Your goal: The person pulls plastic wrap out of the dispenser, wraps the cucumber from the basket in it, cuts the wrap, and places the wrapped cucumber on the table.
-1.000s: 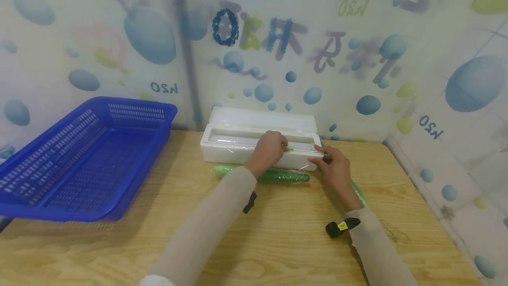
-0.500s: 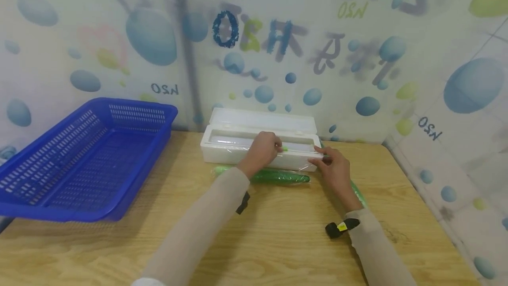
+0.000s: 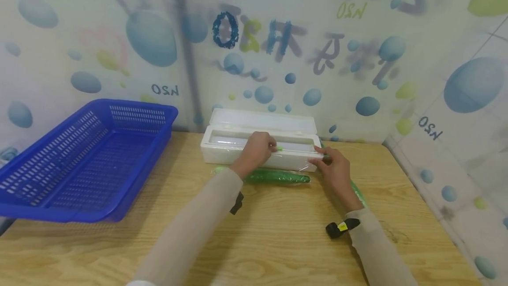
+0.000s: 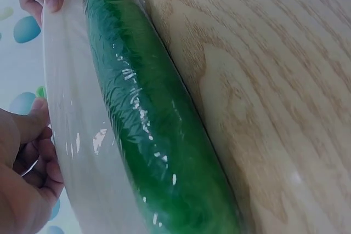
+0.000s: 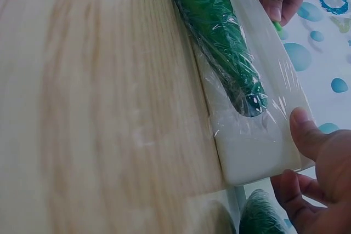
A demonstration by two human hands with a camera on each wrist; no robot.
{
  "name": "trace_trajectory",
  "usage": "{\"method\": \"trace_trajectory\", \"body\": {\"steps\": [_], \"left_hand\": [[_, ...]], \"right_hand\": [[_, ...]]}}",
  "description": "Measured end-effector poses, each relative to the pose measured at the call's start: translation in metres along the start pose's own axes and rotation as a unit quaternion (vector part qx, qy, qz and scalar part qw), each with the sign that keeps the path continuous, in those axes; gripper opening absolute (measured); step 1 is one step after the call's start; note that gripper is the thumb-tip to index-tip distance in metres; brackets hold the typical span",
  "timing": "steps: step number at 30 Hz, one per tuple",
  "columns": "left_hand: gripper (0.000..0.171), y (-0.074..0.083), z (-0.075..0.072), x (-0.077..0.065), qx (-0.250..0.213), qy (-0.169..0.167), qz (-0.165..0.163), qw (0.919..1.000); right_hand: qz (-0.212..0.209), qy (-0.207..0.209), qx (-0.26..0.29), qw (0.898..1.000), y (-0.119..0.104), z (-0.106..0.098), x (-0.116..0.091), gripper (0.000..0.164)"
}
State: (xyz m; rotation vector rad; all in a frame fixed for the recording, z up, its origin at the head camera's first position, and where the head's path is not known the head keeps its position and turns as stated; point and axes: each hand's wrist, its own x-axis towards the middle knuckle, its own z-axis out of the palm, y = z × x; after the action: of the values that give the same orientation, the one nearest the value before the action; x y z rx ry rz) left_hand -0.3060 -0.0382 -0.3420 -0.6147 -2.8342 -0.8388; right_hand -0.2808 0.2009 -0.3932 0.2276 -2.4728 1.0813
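Observation:
A long white cling film box (image 3: 222,156) stands at the table's back, its lid (image 3: 262,120) tipped back against the wall. My left hand (image 3: 255,150) pinches a small green slide cutter (image 3: 279,148) on the box's front edge. The box's right end is gripped by my right hand (image 3: 336,169), thumb and fingers on either side of the corner. Clear film hangs down the front over a green cucumber (image 4: 148,113), which lies along the box in a film covering. Under my right forearm, a second wrapped cucumber (image 3: 358,194) is partly hidden.
A blue perforated basket (image 3: 135,103) stands at the left of the wooden table (image 3: 278,242). Behind the box rises a wall (image 3: 345,114) with a bubble print, and another wall borders the table's right side.
My left hand has slid leftward along the box's front edge, and the green slide cutter has moved with it. My right hand stays at the box's right end.

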Motion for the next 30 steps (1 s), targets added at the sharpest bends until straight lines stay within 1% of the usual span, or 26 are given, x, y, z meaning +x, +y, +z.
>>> {"method": "trace_trajectory", "body": {"steps": [4,10,15,21,30], "left_hand": [[0.016,-0.002,-0.003,-0.002,-0.005,0.001,-0.004,1.0000],[0.015,-0.009,-0.009,-0.003,0.019,0.005,-0.008,0.9998],[0.015,-0.013,-0.012,-0.005,0.027,0.007,-0.007,0.9996],[0.017,-0.016,-0.013,-0.008,0.018,0.001,-0.004,0.9998],[0.017,-0.019,-0.017,-0.010,0.008,0.002,-0.008,0.9999]], "right_hand": [[0.000,-0.001,0.001,1.000,0.000,-0.001,0.000,0.037],[0.003,-0.001,-0.002,1.000,0.001,-0.002,0.001,0.038],[-0.003,0.006,-0.004,1.000,0.003,-0.003,0.001,0.038],[0.007,-0.005,0.002,1.000,0.004,-0.002,-0.002,0.036],[0.003,-0.003,0.003,1.000,0.003,0.000,-0.001,0.037]]}}
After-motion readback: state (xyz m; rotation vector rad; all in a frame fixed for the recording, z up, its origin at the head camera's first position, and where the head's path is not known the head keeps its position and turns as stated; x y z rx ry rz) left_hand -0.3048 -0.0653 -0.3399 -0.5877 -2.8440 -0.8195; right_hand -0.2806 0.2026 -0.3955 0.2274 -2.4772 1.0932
